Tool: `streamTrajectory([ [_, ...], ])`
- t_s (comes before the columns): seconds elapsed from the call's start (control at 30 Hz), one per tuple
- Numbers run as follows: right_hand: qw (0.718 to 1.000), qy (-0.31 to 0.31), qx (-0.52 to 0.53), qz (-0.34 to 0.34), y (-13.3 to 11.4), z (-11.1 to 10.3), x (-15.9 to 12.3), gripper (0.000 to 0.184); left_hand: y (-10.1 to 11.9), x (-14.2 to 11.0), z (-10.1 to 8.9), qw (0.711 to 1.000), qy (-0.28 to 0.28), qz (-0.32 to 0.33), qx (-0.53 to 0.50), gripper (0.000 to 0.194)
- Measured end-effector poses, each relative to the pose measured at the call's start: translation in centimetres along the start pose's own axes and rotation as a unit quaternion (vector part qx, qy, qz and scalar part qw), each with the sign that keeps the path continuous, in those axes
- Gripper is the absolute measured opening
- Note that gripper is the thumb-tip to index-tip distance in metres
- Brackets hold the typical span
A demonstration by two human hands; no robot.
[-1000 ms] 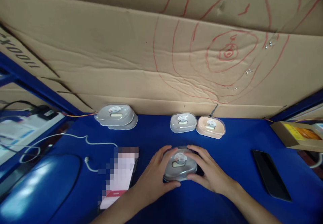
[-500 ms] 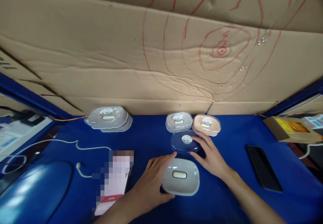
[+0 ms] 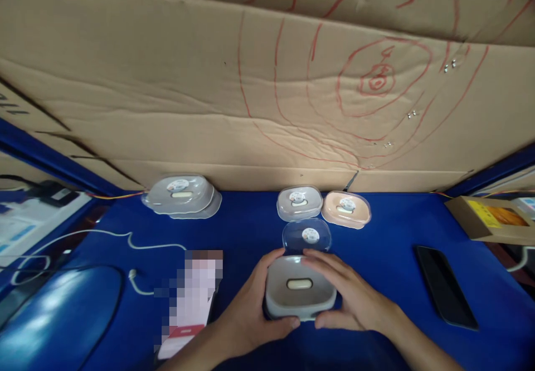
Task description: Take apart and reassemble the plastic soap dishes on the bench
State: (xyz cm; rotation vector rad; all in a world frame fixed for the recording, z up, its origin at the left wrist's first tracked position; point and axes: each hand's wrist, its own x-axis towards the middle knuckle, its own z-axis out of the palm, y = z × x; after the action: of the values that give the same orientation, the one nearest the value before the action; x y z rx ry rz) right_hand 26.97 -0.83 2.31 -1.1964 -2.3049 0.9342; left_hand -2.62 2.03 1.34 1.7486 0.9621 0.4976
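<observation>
A grey soap dish (image 3: 288,299), open at the top, has a cream oval piece in its floor. My left hand (image 3: 259,304) is wrapped round its left side, thumb at the near edge. Round the right side closes my right hand (image 3: 355,296), its fingers over the far rim and its thumb at the near wall. Just behind the dish lies a clear lid (image 3: 295,236) with a round label, which neither hand holds. Farther back are a lidded grey dish (image 3: 284,206) and a lidded peach dish (image 3: 359,212), side by side.
Stacked lidded grey dishes (image 3: 196,193) stand at the back left against the cardboard wall (image 3: 188,81). A phone with a blurred screen (image 3: 196,293) lies left of my hands, near a white cable (image 3: 142,290). On the right are a dark phone (image 3: 445,287) and a cardboard box (image 3: 468,220).
My right hand has left the clear lid and come down onto the grey dish's right side. The lid lies behind. The dish is now gripped by both hands and tilts slightly.
</observation>
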Motion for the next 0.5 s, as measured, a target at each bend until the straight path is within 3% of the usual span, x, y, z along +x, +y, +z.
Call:
streamTrajectory([
  [0.3, 0.999, -0.024, 0.045, 0.013, -0.9, -0.2, 0.5, 0.069, -0.1, 0.1, 0.1, 0.998, -0.018, -0.026, -0.051, 0.117],
  [0.5, 0.996, -0.057, 0.052, 0.035, -1.2, -2.8, -1.0, 0.062, -1.2, -1.2, 1.2, 0.994, -0.074, 0.001, 0.077, 0.128],
])
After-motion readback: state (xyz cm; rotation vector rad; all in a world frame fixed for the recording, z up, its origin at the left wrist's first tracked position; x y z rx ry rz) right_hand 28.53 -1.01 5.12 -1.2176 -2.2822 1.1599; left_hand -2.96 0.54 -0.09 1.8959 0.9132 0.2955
